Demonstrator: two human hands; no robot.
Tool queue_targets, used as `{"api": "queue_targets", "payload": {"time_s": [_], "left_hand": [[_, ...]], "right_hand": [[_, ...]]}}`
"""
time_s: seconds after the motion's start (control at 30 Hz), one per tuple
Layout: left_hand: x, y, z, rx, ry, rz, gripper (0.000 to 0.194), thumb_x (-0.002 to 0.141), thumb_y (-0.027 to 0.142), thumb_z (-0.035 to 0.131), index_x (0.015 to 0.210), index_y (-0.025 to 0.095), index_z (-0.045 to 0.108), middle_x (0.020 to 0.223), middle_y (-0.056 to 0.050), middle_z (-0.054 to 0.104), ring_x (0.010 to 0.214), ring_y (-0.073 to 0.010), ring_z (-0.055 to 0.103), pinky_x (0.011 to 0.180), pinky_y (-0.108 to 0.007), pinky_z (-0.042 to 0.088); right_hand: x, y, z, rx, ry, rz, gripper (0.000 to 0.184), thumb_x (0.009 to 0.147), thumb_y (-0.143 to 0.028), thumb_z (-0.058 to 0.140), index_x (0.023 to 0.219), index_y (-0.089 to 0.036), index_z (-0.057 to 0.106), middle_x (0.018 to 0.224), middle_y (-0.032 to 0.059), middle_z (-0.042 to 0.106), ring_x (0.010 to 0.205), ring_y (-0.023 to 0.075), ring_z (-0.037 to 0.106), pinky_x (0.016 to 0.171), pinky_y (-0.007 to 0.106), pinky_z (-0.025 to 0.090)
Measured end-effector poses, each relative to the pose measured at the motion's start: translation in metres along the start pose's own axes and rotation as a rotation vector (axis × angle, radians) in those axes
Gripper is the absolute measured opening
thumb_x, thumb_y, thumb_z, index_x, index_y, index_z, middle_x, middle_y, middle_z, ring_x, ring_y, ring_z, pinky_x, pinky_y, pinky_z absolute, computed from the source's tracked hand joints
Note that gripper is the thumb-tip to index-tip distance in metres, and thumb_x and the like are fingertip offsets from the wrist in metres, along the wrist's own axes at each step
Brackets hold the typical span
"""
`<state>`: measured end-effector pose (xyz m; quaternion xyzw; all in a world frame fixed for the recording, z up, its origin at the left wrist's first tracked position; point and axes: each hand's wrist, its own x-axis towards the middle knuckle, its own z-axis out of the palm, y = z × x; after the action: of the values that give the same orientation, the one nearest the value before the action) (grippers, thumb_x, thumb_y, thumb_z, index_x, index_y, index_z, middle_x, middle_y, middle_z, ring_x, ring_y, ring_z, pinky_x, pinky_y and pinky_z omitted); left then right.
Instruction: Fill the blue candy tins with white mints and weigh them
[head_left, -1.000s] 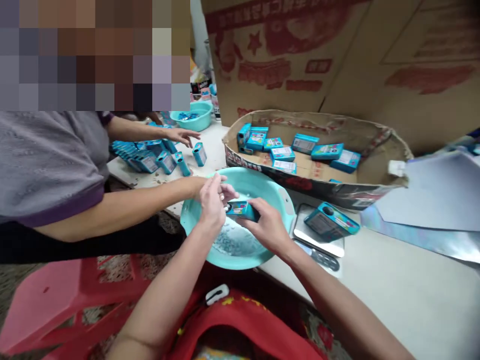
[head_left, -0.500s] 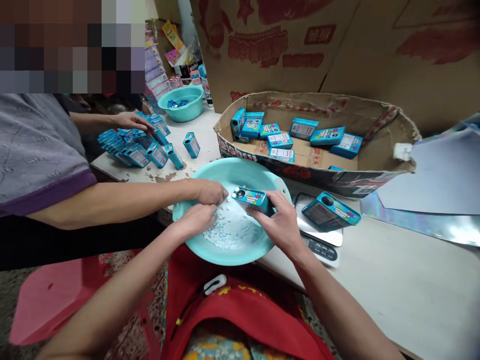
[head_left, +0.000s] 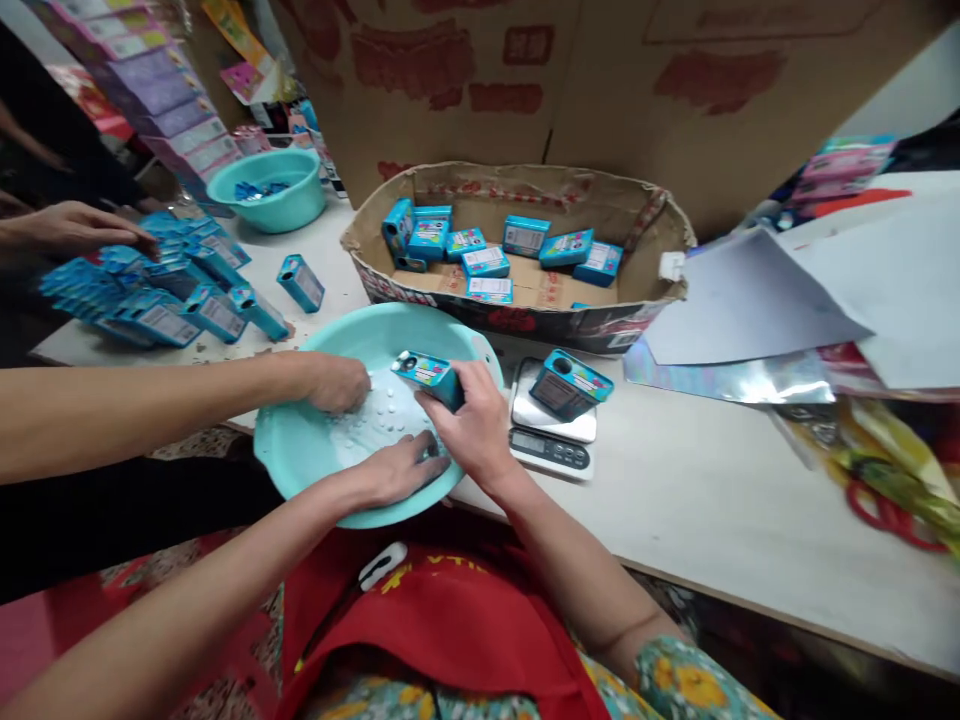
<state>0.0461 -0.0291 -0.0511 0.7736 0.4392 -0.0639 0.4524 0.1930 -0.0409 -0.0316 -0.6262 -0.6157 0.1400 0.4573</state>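
A red apron [head_left: 465,640], worn just nearer the body than the left fingers [head_left: 426,468], is marked with yellow lettering [head_left: 454,563] beside a white oblong piece [head_left: 383,566]. A teal garment [head_left: 360,700] is patterned with yellow-orange flowers, its right sleeve [head_left: 694,682] set well back from the right fingers [head_left: 471,378].

Turquoise basin [head_left: 405,322] — blue box [head_left: 425,371] — yellow-flowered teal sleeve [head_left: 694,682]

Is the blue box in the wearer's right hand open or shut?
Open: the blue box in the right hand shows a dark round hole in its top. How full it is, I cannot tell.
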Motion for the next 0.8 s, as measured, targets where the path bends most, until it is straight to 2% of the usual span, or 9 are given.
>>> {"api": "queue_targets", "payload": {"time_s": [0.13, 0.23, 0.33, 0.4, 0.5, 0.57, 0.63, 0.7, 0.8], "left_hand": [[0.021, 0.004, 0.013, -0.300, 0.116, 0.117, 0.048, 0.085, 0.054, 0.041, 0.102, 0.015, 0.064, 0.112, -0.014, 0.066, 0.107, -0.0320, 0.058, 0.095, -0.040, 0.043], [0.027, -0.002, 0.015, -0.417, 0.172, 0.083, 0.031, 0.075, 0.045, 0.061, 0.082, 0.016, 0.065, 0.088, -0.009, 0.069, 0.084, -0.0252, 0.060, 0.073, -0.031, 0.048], [0.019, -0.009, 0.000, -0.647, 0.153, -0.099, 0.029, 0.071, 0.044, 0.067, 0.074, 0.016, 0.061, 0.059, -0.001, 0.055, 0.048, -0.0106, 0.043, 0.041, -0.020, 0.029], [0.010, -0.014, -0.014, -0.857, 0.201, -0.199, 0.030, 0.072, 0.044, 0.066, 0.075, 0.015, 0.059, 0.054, 0.001, 0.050, 0.039, -0.0059, 0.032, 0.036, -0.016, 0.015], [-0.002, -0.019, -0.035, -1.214, 0.302, -0.260, 0.020, 0.072, 0.033, 0.062, 0.082, 0.015, 0.060, 0.067, -0.006, 0.062, 0.042, -0.0089, 0.046, 0.033, -0.014, 0.019], [-0.008, -0.020, -0.044, -1.443, 0.342, -0.277, 0.014, 0.073, 0.028, 0.057, 0.077, 0.015, 0.058, 0.066, -0.007, 0.062, 0.043, -0.0108, 0.050, 0.031, -0.014, 0.020], [-0.013, -0.016, -0.051, -1.604, 0.428, -0.238, 0.018, 0.076, 0.029, 0.055, 0.065, 0.015, 0.051, 0.054, -0.002, 0.053, 0.036, -0.0085, 0.043, 0.029, -0.013, 0.017], [-0.016, -0.008, -0.057, -1.698, 0.607, -0.102, 0.026, 0.077, 0.031, 0.057, 0.059, 0.017, 0.043, 0.047, 0.002, 0.045, 0.032, -0.0065, 0.036, 0.029, -0.014, 0.017], [-0.014, 0.005, -0.065, -1.708, 0.893, 0.141, 0.031, 0.070, 0.030, 0.066, 0.058, 0.017, 0.040, 0.047, 0.004, 0.045, 0.039, -0.0084, 0.046, 0.034, -0.015, 0.030]], "right_hand": [[0.002, 0.002, 0.003, -0.015, -0.016, 0.018, 0.032, 0.079, -0.035, 0.065, 0.107, -0.022, 0.058, 0.101, 0.0056, 0.061, 0.097, 0.0222, 0.057, 0.083, 0.033, 0.045], [0.004, -0.001, -0.002, 0.009, -0.039, 0.028, 0.029, 0.077, -0.033, 0.067, 0.103, -0.021, 0.059, 0.098, 0.0046, 0.061, 0.094, 0.0216, 0.057, 0.082, 0.033, 0.045], [0.009, -0.007, -0.014, 0.147, -0.084, -0.012, 0.025, 0.076, -0.029, 0.067, 0.099, -0.022, 0.060, 0.095, 0.0024, 0.061, 0.089, 0.0188, 0.058, 0.080, 0.031, 0.046], [0.013, -0.009, -0.020, 0.247, -0.101, -0.059, 0.027, 0.076, -0.030, 0.067, 0.100, -0.021, 0.059, 0.096, 0.0019, 0.061, 0.089, 0.0174, 0.058, 0.080, 0.029, 0.046], [0.020, -0.004, -0.018, 0.265, -0.145, -0.065, 0.031, 0.074, -0.029, 0.070, 0.101, -0.020, 0.058, 0.097, 0.0018, 0.062, 0.089, 0.0174, 0.058, 0.079, 0.028, 0.046], [0.022, 0.001, -0.012, 0.199, -0.195, -0.028, 0.030, 0.072, -0.024, 0.070, 0.100, -0.020, 0.059, 0.098, 0.0019, 0.062, 0.089, 0.0182, 0.059, 0.079, 0.029, 0.045], [0.022, 0.003, -0.005, 0.107, -0.251, -0.003, 0.030, 0.072, -0.022, 0.070, 0.101, -0.019, 0.059, 0.100, 0.0030, 0.063, 0.091, 0.0198, 0.059, 0.080, 0.030, 0.044], [0.019, 0.000, 0.001, 0.016, -0.314, -0.018, 0.031, 0.073, -0.023, 0.070, 0.101, -0.019, 0.060, 0.100, 0.0040, 0.063, 0.092, 0.0210, 0.059, 0.079, 0.031, 0.043], [0.011, -0.012, 0.006, -0.085, -0.406, -0.099, 0.029, 0.075, -0.030, 0.071, 0.100, -0.019, 0.060, 0.098, 0.0039, 0.063, 0.091, 0.0212, 0.059, 0.076, 0.030, 0.042]]}}
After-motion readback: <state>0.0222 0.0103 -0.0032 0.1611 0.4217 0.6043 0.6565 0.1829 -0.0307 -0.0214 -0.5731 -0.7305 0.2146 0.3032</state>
